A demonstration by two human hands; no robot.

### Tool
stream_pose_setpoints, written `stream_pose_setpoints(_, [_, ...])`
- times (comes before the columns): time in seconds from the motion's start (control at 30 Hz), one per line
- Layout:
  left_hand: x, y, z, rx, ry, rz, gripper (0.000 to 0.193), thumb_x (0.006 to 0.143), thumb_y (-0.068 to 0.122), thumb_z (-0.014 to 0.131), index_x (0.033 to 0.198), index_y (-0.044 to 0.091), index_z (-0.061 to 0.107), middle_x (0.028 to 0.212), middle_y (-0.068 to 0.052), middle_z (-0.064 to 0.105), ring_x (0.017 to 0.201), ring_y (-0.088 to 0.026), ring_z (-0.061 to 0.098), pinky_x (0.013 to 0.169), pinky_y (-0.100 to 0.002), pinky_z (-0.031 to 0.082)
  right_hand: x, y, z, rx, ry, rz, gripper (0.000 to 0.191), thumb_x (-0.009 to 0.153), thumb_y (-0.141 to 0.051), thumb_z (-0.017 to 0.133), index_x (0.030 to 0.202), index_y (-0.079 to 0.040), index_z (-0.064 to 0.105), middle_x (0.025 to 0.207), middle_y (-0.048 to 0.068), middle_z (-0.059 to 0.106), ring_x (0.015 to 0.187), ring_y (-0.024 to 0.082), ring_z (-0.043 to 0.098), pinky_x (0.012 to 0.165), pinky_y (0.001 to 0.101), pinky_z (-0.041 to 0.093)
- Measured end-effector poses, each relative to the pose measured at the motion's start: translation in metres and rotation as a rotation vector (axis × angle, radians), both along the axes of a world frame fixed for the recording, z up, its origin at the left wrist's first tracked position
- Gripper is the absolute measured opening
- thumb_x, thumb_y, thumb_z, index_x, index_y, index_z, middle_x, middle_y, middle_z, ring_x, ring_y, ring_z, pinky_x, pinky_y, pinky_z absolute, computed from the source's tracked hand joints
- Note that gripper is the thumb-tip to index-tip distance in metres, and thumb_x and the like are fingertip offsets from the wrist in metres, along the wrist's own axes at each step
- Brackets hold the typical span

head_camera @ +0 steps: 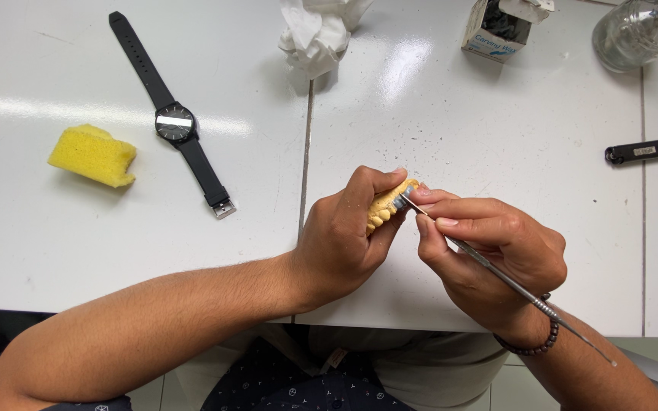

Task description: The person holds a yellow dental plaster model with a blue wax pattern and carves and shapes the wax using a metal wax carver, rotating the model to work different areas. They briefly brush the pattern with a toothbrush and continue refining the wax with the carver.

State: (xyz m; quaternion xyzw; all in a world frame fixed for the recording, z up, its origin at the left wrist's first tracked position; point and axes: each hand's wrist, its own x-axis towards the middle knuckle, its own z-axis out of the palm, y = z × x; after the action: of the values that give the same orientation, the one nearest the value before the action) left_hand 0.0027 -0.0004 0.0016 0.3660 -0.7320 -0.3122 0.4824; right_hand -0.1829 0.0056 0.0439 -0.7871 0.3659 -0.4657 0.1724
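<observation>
Gripping yellow dental cast (387,205) in left hand (342,242) fingers, right hand (496,255) pinching metal carver (489,266) against it

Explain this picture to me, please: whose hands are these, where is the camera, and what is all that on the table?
The camera sits on a person's head, looking down at their own bare hands over a white table. The left hand grips a yellow model of teeth. The right hand holds a thin metal tool, its tip against the model. Around them lie a black wristwatch, a yellow sponge, crumpled tissue, a small box, a glass bottle and a small black stick.
</observation>
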Motion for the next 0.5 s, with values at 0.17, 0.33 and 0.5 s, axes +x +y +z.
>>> stream_pose_setpoints(0.17, [-0.0007,-0.0018,-0.0009,-0.016,-0.002,-0.006,0.035,0.102,-0.001,0.069,0.128,-0.002,0.045,0.095,-0.015,0.07,0.084,-0.022,0.078,0.066,-0.028,0.064,-0.0009,-0.0021,-0.0009,-0.02,0.016,0.018,0.024,0.091,0.009,0.079,0.099,-0.001,0.059,0.103,0.018,0.076,0.108,0.028,0.077,0.09,0.0323,0.069])
stream_pose_setpoints(0.33, [-0.0009,-0.0004,-0.0001,-0.004,0.006,-0.007,0.035,0.102,-0.001,0.068,0.127,-0.003,0.045,0.096,-0.016,0.07,0.086,-0.023,0.078,0.068,-0.028,0.065,0.0003,-0.001,-0.001,-0.025,-0.003,0.001,0.025,0.092,0.009,0.079,0.101,-0.001,0.058,0.104,0.019,0.075,0.104,0.027,0.077,0.091,0.0322,0.069])
stream_pose_setpoints(0.5, [-0.0018,0.0005,0.0023,0.035,0.033,-0.015,0.032,0.103,-0.001,0.066,0.126,-0.004,0.045,0.095,-0.017,0.071,0.086,-0.023,0.079,0.069,-0.028,0.066,0.0015,-0.0007,0.0004,-0.056,0.034,-0.003,0.026,0.091,0.009,0.08,0.101,-0.001,0.058,0.103,0.018,0.075,0.108,0.029,0.077,0.09,0.0325,0.069])
